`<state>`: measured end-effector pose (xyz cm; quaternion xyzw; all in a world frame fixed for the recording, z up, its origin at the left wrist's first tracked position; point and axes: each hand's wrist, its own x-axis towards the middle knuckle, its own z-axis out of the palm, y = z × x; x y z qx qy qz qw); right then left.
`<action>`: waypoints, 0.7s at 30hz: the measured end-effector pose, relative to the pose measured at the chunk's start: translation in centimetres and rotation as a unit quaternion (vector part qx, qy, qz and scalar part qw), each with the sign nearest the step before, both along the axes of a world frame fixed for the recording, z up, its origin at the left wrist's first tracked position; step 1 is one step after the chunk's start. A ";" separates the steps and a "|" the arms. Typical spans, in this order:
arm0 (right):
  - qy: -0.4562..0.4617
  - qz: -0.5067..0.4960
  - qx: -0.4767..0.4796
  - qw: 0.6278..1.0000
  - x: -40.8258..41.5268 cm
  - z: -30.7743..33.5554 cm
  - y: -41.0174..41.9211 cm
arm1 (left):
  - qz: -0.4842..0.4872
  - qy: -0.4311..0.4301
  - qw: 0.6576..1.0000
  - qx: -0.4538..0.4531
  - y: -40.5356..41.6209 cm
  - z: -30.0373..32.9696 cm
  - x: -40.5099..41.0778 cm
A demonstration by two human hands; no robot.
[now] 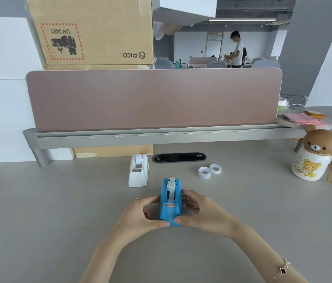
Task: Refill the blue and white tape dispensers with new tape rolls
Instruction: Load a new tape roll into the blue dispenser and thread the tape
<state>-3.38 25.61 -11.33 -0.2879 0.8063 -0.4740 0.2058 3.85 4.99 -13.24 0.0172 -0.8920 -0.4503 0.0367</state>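
Observation:
The blue tape dispenser (pixel 171 201) stands on the grey desk, a tape roll in it and a clear strip drawn down to its cutter. My left hand (pixel 140 216) grips its left side and front corner. My right hand (pixel 199 213) grips its right side, thumb at the front. Behind it and slightly left stands the white tape dispenser (pixel 138 170), upright, with a white roll in it. Two white tape rings (pixel 209 170) lie flat on the desk to the right, apart from both hands.
A pink divider panel (pixel 155 99) on a grey rail closes off the back of the desk. A black cable slot (pixel 179 157) sits behind the dispensers. A bear-lidded jar (pixel 312 156) with a keychain stands at the right. Cardboard boxes (pixel 91 31) are stacked behind the divider.

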 end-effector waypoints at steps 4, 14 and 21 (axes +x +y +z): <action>0.026 -0.015 0.000 1.000 -0.1 -0.3 -0.1 | 0.014 0.008 1.000 -0.023 0.1 -0.1 -0.1; 0.091 -0.072 -0.041 0.992 -0.4 -1.8 -1.1 | 0.063 0.039 0.997 0.025 1.4 -0.5 -1.2; 0.064 -0.117 -0.084 0.988 -2.4 -1.8 -2.1 | 0.019 0.023 0.997 0.074 0.6 0.4 -3.9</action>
